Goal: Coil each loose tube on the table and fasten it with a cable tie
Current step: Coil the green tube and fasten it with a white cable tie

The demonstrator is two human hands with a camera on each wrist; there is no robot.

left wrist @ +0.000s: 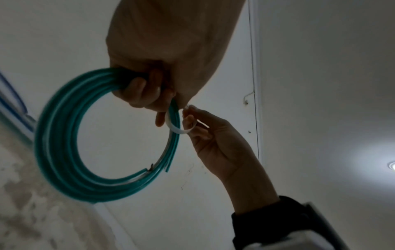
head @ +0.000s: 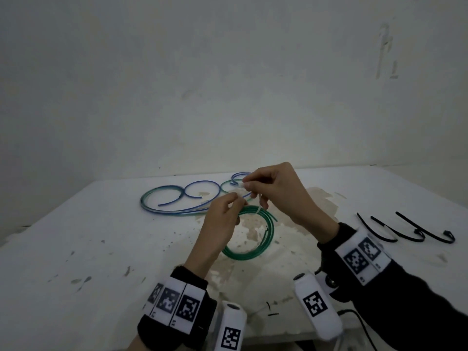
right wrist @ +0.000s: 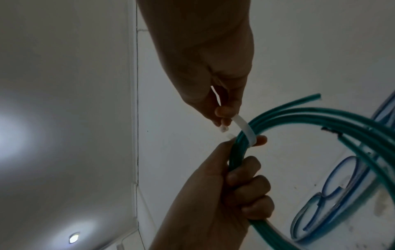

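My left hand [head: 226, 208] grips a green tube wound into a coil [head: 253, 252] and holds it above the table; its fingers [left wrist: 138, 91] curl round the bundle. A white cable tie [right wrist: 245, 128] is looped round the strands just above that grip. My right hand [head: 255, 186] pinches the tie's ends between thumb and fingers [right wrist: 223, 112]. The coil [left wrist: 64, 135] hangs down from the left hand, with two cut ends free.
Loose blue and green tubes [head: 177, 198] lie uncoiled on the white table [head: 76, 236] behind my hands. Three black cable ties [head: 405, 229] lie to the right. The table surface is stained; a wall stands close behind.
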